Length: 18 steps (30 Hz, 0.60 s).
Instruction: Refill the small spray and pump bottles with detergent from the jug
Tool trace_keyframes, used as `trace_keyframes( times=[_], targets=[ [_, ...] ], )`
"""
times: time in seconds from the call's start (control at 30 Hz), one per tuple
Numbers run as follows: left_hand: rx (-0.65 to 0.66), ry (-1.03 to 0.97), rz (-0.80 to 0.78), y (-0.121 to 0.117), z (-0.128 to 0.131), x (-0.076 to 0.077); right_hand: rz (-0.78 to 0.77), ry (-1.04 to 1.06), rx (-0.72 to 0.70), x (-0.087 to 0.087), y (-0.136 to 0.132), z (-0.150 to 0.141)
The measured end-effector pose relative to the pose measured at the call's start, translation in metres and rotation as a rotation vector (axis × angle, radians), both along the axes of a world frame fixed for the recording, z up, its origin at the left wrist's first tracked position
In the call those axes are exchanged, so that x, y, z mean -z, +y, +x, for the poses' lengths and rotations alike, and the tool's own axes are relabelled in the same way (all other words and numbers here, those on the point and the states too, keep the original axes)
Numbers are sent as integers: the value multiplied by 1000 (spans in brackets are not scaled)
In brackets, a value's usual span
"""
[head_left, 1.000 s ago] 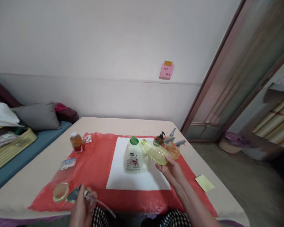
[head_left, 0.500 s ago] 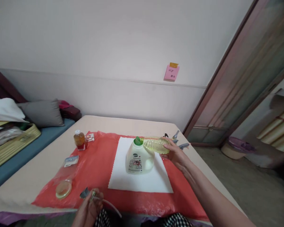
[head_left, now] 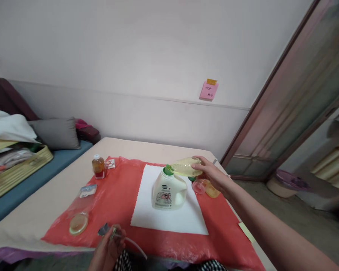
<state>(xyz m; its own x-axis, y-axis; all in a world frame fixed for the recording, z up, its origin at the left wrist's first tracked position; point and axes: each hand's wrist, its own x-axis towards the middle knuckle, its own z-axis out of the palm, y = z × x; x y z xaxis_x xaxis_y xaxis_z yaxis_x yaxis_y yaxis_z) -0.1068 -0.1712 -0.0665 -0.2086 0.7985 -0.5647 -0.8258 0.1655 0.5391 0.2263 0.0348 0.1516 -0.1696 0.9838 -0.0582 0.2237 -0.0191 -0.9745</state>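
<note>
In my right hand (head_left: pixel 210 171) is a clear plastic bottle (head_left: pixel 185 166) of pale yellow liquid, tipped nearly on its side. Its neck meets the green-rimmed mouth of a pale detergent jug (head_left: pixel 169 194); whether liquid flows is too small to tell. The jug stands upright on a white sheet (head_left: pixel 147 218). Low at the front edge, my left hand (head_left: pixel 110 242) is closed around a grey spray head (head_left: pixel 103 229) whose thin, clear tube (head_left: pixel 137 246) sticks out to the right. The fingers partly hide the spray head.
Red plastic (head_left: pixel 115 199) covers much of the table. On the left are an amber bottle (head_left: pixel 98 167), a small packet (head_left: pixel 88 190) and a round lidded dish (head_left: pixel 78 224). Several bottles (head_left: pixel 211 189) stand behind my right forearm. A yellow note (head_left: pixel 246 232) lies at the right edge.
My right hand has raised the bottle's base and brought its neck to the jug's mouth, tipping it past level. My left hand keeps the spray head, shifting slightly right in view.
</note>
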Motion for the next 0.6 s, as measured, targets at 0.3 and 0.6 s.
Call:
trace_keyframes(
  times=[0.3, 0.6],
  targets=[
    [-10, -11, 7, 0, 0, -2, 178, -285, -23, -32, 8, -15],
    [-58, 48, 102, -3, 6, 11, 295, -369, -100, -40, 19, -21]
  ],
)
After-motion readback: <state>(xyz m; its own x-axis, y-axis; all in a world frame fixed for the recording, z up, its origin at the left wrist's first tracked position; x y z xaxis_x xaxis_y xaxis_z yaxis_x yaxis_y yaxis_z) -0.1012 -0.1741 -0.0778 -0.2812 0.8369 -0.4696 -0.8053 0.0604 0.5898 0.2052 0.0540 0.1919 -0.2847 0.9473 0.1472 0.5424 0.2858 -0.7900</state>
